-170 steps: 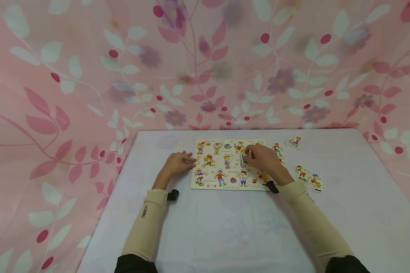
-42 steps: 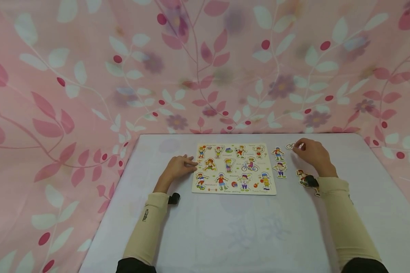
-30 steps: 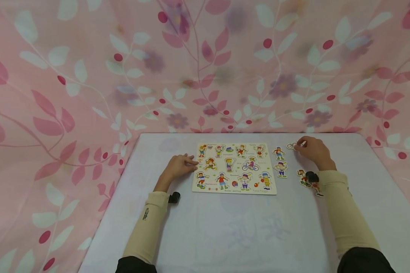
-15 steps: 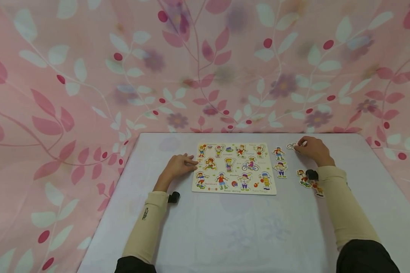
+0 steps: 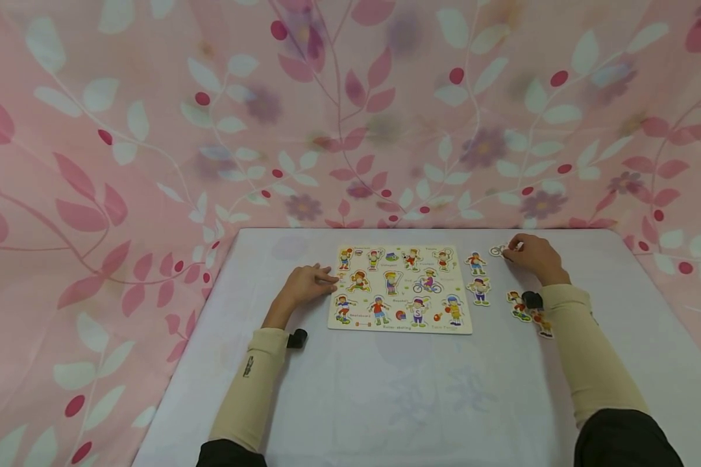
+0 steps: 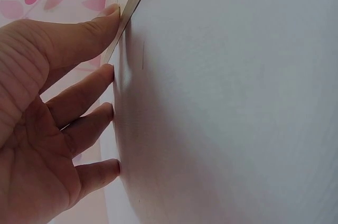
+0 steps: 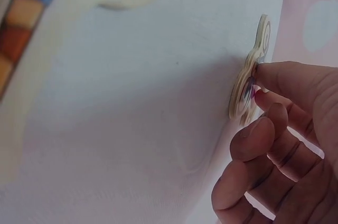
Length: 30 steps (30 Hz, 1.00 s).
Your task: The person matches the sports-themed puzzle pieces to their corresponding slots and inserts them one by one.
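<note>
A cream puzzle board with colourful sports figures lies flat on the table. At its left edge my left hand rests; in the left wrist view the thumb touches the board's edge, while the other fingertips touch the tabletop. At the back right, my right hand pinches a bicycle-rider puzzle piece between thumb and forefinger. The right wrist view has this wooden piece low at the tabletop, the remaining fingers curled beside it. Most of its picture is hidden by the hand.
Two loose figure pieces, one upper and one lower, lie right of the board. Two more, a skateboarder and another figure, lie near the right sleeve, partly covered. A pink floral curtain hangs behind the white table.
From over the board's bicycle figure, my right hand has moved right to the loose bicycle-rider piece. Over the last second it has barely moved. The left hand has stayed at the board's edge.
</note>
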{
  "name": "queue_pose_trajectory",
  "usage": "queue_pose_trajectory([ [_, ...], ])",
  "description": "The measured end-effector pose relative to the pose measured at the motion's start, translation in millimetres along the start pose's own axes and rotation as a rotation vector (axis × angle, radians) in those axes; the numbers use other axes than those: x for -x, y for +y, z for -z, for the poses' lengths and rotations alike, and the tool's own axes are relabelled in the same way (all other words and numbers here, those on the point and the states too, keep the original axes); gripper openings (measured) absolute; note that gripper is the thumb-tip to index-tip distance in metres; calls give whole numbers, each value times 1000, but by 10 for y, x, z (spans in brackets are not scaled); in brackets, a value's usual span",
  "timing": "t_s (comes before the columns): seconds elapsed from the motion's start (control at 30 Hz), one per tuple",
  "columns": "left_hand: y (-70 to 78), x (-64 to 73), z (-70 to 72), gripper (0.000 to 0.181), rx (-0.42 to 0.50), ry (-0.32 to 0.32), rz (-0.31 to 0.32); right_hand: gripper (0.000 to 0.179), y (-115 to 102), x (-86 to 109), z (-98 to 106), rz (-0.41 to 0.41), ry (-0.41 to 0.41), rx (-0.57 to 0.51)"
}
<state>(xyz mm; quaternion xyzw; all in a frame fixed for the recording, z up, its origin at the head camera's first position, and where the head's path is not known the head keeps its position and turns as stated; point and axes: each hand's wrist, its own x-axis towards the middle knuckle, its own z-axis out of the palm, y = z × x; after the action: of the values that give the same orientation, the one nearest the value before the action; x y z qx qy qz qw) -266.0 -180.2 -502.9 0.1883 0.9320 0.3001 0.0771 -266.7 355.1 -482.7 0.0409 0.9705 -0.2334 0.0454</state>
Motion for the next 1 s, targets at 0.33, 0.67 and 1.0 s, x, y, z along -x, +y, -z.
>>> queue_pose_trajectory([
  [0.33,-1,4,-2,25,4,-11,12,26,-59,52,-23,-22,9,14],
  [0.67,-2,13,-3,24,13,11,12,26,-130,129,-28,21,45,17],
  [1.0,-3,5,-11,24,17,16,8,26,-239,309,-13,70,76,15],
])
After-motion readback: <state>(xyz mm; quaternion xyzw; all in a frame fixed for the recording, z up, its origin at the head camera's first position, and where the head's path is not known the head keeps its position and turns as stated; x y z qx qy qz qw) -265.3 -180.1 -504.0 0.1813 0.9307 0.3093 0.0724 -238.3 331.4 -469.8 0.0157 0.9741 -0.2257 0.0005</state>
